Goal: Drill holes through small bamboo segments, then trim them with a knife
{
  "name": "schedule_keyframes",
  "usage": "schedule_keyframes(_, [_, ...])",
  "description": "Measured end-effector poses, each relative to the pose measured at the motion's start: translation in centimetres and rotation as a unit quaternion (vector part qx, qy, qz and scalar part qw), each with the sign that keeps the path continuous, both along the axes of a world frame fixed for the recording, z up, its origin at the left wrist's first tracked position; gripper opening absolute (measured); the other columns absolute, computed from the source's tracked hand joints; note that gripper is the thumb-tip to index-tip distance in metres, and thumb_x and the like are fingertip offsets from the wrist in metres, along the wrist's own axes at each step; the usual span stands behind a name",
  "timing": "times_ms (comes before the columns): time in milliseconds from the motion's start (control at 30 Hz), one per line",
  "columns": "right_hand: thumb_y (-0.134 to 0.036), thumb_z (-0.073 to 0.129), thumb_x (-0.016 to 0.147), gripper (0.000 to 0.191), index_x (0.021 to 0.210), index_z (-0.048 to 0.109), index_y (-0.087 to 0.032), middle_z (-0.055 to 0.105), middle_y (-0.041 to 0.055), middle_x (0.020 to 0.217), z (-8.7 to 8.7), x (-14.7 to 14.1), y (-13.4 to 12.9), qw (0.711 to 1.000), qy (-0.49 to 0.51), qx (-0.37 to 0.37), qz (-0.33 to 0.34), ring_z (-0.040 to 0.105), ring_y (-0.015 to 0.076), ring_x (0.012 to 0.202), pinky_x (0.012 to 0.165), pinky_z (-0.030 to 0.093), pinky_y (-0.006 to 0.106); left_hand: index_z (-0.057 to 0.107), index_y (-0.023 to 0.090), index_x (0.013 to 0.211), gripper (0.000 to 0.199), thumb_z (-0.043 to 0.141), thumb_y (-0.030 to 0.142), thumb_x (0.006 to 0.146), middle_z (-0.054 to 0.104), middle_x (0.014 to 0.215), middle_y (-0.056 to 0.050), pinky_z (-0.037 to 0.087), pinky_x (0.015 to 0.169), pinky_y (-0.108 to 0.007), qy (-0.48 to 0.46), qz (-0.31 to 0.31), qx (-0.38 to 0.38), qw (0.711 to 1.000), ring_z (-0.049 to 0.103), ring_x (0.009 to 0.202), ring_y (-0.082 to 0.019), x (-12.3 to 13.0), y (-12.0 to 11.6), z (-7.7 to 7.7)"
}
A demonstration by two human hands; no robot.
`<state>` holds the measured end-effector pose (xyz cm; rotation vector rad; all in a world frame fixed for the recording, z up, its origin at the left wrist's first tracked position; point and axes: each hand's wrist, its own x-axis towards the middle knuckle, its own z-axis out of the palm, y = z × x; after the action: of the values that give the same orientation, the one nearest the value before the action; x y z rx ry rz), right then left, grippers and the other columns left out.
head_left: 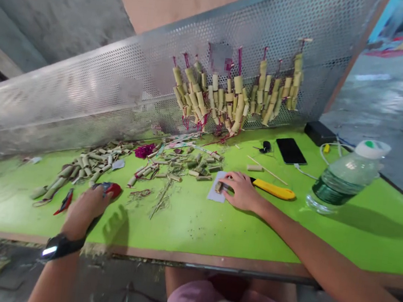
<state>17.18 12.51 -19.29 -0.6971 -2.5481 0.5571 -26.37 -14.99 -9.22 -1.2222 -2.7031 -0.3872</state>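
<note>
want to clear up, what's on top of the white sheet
A short brownish piece by the right hand, which covers part of the white sheet, hiding anything there.

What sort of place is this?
Probably a small handcraft workshop: bundles of stem-like pieces hang by reddish cords on a perforated metal panel, and loose cut pieces and a yellow-handled tool lie on the green tabletop.

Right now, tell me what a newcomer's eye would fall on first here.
Probably the clusters of strung stalk pieces hanging against the perforated metal panel at the back. Next, perhaps, the yellow handle beside the right hand, and the green-labelled bottle at the right of the bright green tabletop.
</note>
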Motion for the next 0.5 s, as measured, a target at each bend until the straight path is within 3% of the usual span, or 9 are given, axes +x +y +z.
schedule_keyframes(100, [-0.035,0.063,0.096,0.039,0.131,0.073,-0.022,0.066,0.0179,0.145,0.5,0.0,-0.2,1.0,-0.007,-0.005,0.001,0.056,0.0409,0.138,0.119,0.033,0.075,0.07,0.023,0.104,0.031,0.056,0.049,0.094,0.075,0.082,-0.012,0.055,0.077,-0.041,-0.056,-0.178,-0.031,0.982,0.072,0.079,-0.033,6.5,4.0,0.4])
schedule_keyframes(167, [-0.034,0.062,0.096,0.034,0.126,0.073,-0.023,0.07,0.0155,0.141,0.9,0.0,-0.2,1.0,-0.009,-0.02,0.011,0.058,0.04,0.138,0.122,0.025,0.079,0.073,0.024,0.116,0.038,0.054,0.053,0.101,0.08,0.1,-0.012,0.057,0.081,-0.039,-0.119,-0.326,-0.016,0.938,0.075,0.088,-0.03,12.1,7.4,-0.5])
schedule_keyframes(233, [-0.032,0.062,0.096,0.028,0.121,0.073,-0.025,0.076,0.0125,0.13,1.1,0.0,-0.3,0.999,-0.011,-0.037,0.018,0.062,0.038,0.133,0.123,0.02,0.08,0.075,0.025,0.116,0.034,0.055,0.049,0.104,0.079,0.104,-0.011,0.058,0.081,-0.038,-0.132,-0.429,-0.01,0.894,0.074,0.088,-0.027,17.0,10.9,-2.1])
schedule_keyframes(333, [-0.032,0.062,0.098,0.026,0.12,0.073,-0.025,0.078,0.0114,0.124,1.2,0.1,-0.3,0.999,-0.009,-0.049,0.013,0.066,0.0364,0.127,0.122,0.02,0.079,0.076,0.021,0.114,0.026,0.065,0.039,0.1,0.077,0.111,-0.013,0.058,0.078,-0.037,-0.092,-0.478,0.02,0.873,0.073,0.093,-0.026,21.0,14.9,-5.0])
schedule_keyframes(500, [-0.031,0.063,0.102,0.02,0.115,0.076,-0.025,0.08,0.009,0.12,1.3,0.0,-0.4,0.999,0.005,-0.05,0.015,0.069,0.0329,0.121,0.123,0.023,0.073,0.074,0.017,0.105,0.025,0.072,0.041,0.099,0.077,0.101,-0.011,0.059,0.075,-0.039,-0.119,-0.486,0.038,0.865,0.071,0.086,-0.026,21.4,16.9,-8.7])
